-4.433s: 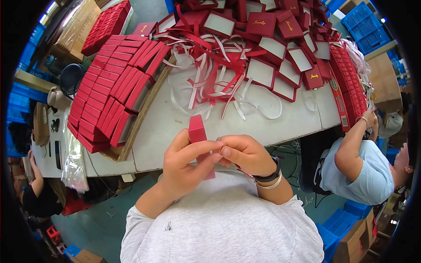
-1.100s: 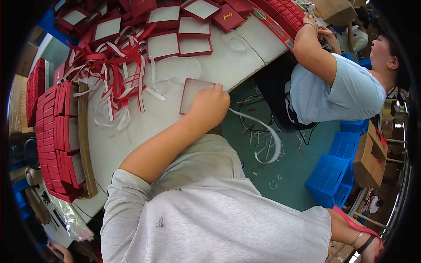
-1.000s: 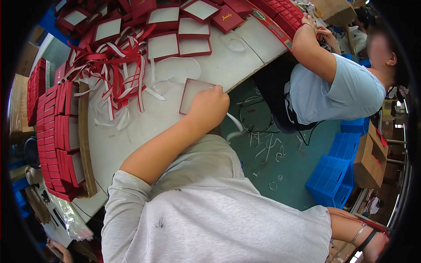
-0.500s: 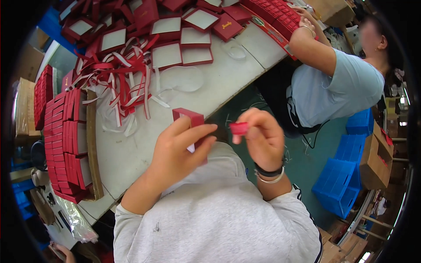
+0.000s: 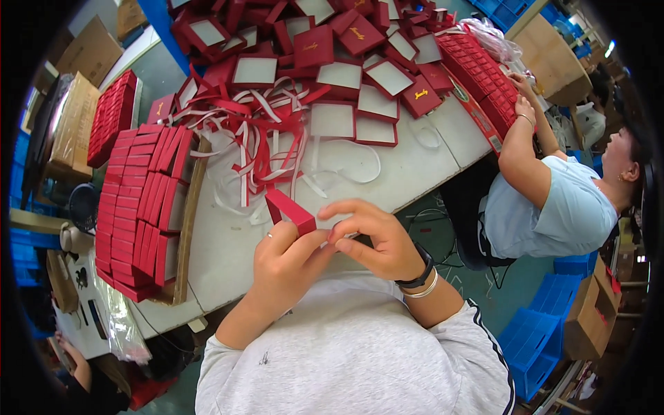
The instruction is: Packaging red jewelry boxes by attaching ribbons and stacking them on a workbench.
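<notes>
A small dark-red box part [image 5: 296,211] with a pale inside is gripped by my left hand [image 5: 285,259], tilted up over the table's near edge. My left thumb and fingertips point toward the right. There my right hand [image 5: 373,241] meets them, its thumb and index finger pinched together beside the box part. What sits between those fingertips is mostly hidden. Just beyond the box part lies a tangled heap of red and whitish ribbons [image 5: 266,138] on the white table [image 5: 232,259].
Open red box halves [image 5: 335,119] pile up at the far side. A carton of stacked red boxes [image 5: 142,207] stands at my left. On the right a co-worker [image 5: 553,207] reaches to a tray of red boxes [image 5: 477,76]. Blue crates [image 5: 529,346] sit on the floor at lower right.
My right hand has moved left to my left fingertips; the red ribbon piece it held is now hidden. My view has shifted, showing more of the far table.
</notes>
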`<state>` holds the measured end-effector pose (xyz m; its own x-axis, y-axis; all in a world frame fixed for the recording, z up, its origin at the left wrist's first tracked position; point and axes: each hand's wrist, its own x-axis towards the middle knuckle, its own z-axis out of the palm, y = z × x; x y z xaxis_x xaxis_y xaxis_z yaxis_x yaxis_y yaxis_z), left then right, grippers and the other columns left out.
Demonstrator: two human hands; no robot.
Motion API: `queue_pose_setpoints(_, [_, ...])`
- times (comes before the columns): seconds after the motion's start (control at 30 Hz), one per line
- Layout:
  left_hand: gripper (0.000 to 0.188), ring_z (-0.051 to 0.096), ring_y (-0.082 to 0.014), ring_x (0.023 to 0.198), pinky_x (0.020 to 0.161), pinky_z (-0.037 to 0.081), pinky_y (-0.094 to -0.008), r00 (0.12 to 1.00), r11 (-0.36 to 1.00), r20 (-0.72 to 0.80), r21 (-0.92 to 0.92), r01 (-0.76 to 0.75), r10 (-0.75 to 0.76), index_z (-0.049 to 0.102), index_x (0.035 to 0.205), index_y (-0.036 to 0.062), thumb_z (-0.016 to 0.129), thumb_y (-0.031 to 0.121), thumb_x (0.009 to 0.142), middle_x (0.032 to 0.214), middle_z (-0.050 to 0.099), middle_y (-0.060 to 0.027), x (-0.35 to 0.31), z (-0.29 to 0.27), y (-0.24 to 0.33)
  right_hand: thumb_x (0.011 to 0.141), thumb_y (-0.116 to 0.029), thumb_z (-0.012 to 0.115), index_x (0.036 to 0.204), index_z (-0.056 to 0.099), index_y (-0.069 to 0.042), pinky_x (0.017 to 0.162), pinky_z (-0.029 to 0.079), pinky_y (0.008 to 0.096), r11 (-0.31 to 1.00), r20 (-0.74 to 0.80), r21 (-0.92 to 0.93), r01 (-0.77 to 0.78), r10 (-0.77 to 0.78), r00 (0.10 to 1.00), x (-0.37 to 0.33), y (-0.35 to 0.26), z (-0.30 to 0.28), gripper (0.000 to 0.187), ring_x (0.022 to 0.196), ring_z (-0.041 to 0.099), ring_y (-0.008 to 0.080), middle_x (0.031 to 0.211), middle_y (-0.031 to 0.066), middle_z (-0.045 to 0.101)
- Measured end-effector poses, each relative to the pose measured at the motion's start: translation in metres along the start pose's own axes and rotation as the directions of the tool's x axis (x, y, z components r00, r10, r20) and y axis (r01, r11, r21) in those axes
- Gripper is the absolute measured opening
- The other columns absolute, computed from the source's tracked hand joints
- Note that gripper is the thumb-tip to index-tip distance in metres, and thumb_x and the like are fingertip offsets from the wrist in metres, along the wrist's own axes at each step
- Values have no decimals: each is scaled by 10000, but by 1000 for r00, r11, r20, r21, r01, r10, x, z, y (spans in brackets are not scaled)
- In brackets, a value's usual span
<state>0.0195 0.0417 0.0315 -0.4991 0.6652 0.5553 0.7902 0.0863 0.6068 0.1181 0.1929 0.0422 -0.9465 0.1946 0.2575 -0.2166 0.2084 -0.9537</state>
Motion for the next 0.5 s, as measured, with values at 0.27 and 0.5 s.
queue_pose_setpoints(0.27, [205,514,-133,557,476,372,-251,995,947,69,-308,95,-77,648,813,18,766,-13,649,704,540,-54,1,-2,-14,834,-55,623,979,620,-1,802,484,303,923,-114,342,-174,225,968,-3,1,9,155,905,605,195,1010,117,603])
queue_pose_setpoints(0.5, [237,558,-157,609,510,410,-250,1000,931,-2,-364,10,-12,669,836,20,782,-19,631,777,589,-80,-4,-17,-26,793,-74,680,887,644,-22,625,467,266,980,19,-73,-187,189,982,2,-19,-4,113,701,583,150,793,57,621])
